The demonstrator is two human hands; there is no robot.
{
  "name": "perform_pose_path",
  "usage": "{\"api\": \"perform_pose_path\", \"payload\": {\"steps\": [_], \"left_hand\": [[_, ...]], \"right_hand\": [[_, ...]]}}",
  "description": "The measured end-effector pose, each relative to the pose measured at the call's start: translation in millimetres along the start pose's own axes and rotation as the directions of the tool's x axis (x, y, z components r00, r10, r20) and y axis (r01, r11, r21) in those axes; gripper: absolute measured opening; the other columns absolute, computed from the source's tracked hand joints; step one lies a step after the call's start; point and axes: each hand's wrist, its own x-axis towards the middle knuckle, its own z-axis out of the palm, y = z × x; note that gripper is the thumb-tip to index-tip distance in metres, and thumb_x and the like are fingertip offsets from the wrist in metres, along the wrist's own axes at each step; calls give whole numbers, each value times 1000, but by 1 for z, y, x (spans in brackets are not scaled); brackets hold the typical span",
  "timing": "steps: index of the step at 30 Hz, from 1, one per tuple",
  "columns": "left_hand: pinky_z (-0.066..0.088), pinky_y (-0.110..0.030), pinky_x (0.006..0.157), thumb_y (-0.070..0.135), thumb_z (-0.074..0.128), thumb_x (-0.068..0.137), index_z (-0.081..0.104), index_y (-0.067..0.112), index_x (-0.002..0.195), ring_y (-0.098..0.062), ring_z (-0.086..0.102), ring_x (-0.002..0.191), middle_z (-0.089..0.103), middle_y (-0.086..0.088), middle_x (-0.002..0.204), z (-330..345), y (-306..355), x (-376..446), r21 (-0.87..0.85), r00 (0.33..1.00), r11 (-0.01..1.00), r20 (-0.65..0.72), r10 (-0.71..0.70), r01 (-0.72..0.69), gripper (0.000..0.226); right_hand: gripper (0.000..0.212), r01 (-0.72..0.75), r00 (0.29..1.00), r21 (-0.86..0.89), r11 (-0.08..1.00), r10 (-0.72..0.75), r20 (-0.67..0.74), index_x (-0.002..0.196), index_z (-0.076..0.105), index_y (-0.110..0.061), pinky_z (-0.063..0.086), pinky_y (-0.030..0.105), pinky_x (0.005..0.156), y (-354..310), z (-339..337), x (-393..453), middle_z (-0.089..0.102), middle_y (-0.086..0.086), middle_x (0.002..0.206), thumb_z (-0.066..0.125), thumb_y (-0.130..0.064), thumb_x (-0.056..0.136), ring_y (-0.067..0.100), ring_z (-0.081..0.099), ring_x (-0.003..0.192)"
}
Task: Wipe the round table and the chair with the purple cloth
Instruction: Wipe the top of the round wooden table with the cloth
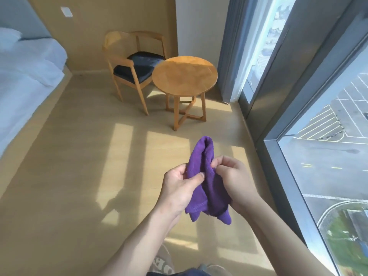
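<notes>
A folded purple cloth (205,176) hangs between both hands in front of me, well above the floor. My left hand (178,188) pinches its left side with thumb and fingers. My right hand (235,180) grips its right edge, fingers curled into the fold. Farther ahead stands the round wooden table (184,75) with a bare top. Just left of it and behind sits the wooden chair (131,56) with a dark seat cushion. Both hands are far short of the table.
A bed with white bedding (23,76) runs along the left. Floor-to-ceiling windows (328,136) and a grey curtain (233,56) line the right side. Light wooden floor (89,156) lies between me and the table. My shoes show at the bottom edge.
</notes>
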Motion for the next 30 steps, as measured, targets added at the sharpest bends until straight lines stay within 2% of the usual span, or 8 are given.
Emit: {"api": "perform_pose_path", "payload": {"steps": [7,11,14,18,21,24,26,30], "left_hand": [[58,-50,88,1,71,90,76,5,96,-32,74,85,77,-21,96,-39,33,92,-46,992,997,-107,-67,63,8],[55,-42,77,2,68,91,76,6,95,-28,70,78,76,-23,96,-67,65,153,2,993,997,-93,-72,72,10],[50,-38,73,2,64,91,74,6,92,-26,66,73,75,-17,85,-84,93,196,24,995,997,-66,-76,78,11],[48,-35,70,1,57,90,71,2,90,-25,62,70,69,-11,77,-93,127,246,50,995,995,-53,-86,89,13],[41,-30,61,-4,49,85,66,-3,85,-23,52,64,59,-9,71,-92,148,281,76,995,992,-27,-95,97,17],[31,-26,53,-9,41,81,60,7,67,-20,42,56,49,-3,61,-87,164,319,133,997,988,-30,-74,77,29],[30,-24,50,-11,38,81,61,3,68,-19,41,53,49,-4,59,-82,173,347,171,998,984,-43,-52,59,30],[32,-25,51,-15,34,77,59,-8,80,-20,45,55,52,-8,62,-67,191,414,215,995,975,-85,-43,60,27]], "right_hand": [[24,-29,999,-72,997,31,35,66,56,-16,40,32,64,-29,51,94,57,3,64,50,-8,88,20,50,62],[16,0,1000,-121,993,2,19,71,54,-16,41,32,65,-53,78,146,56,0,66,49,-16,87,19,50,65],[20,43,999,-287,957,-43,7,76,54,-13,44,35,68,-81,93,184,60,-4,70,54,-31,85,18,53,68],[45,114,990,-571,813,-141,-4,87,52,-19,38,22,61,-113,102,223,63,-9,83,68,-61,85,7,58,74],[28,127,991,-663,737,-120,56,87,50,-24,38,14,56,-124,95,260,59,-11,83,71,-42,88,0,54,70],[11,90,994,-622,778,-27,110,80,55,-21,37,14,51,-133,76,306,57,-9,71,61,-17,89,1,48,54],[7,59,990,-593,803,28,137,79,60,-16,40,23,58,-139,64,338,57,-8,68,59,-17,86,8,49,59],[23,32,985,-506,862,58,162,75,61,-11,42,32,65,-156,45,404,58,-7,64,52,-31,69,13,51,64]]}}
